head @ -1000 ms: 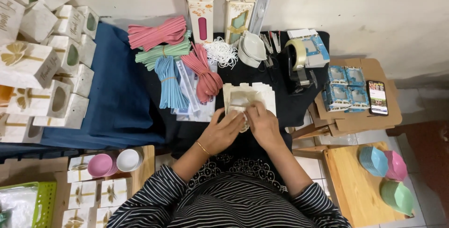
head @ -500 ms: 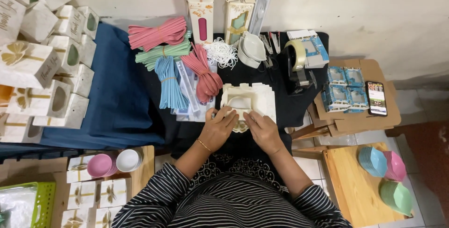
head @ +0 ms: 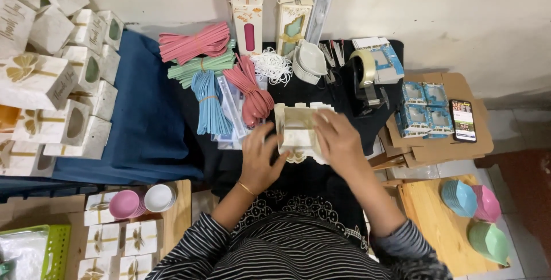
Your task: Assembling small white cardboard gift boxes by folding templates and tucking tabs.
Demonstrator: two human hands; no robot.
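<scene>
A small cream gift box [head: 297, 129] with gold print lies half folded on the black cloth in front of me. My left hand [head: 259, 159] grips its left side with a thin bracelet on the wrist. My right hand [head: 337, 140] lies over its right side, fingers pressed on the flaps. Both hands hold the box between them.
Bundles of pink, green and blue strips [head: 213, 73] lie behind the box, with two upright bow-topped boxes [head: 247, 13], white bowls [head: 308, 61] and a tape dispenser [head: 367, 82]. Finished cream boxes [head: 51, 85] are stacked at left. A phone [head: 462, 120] rests on cardboard at right.
The box has been turned and opened wider between the hands. My right hand moved up over its right flaps; my left hand shifted to its left edge.
</scene>
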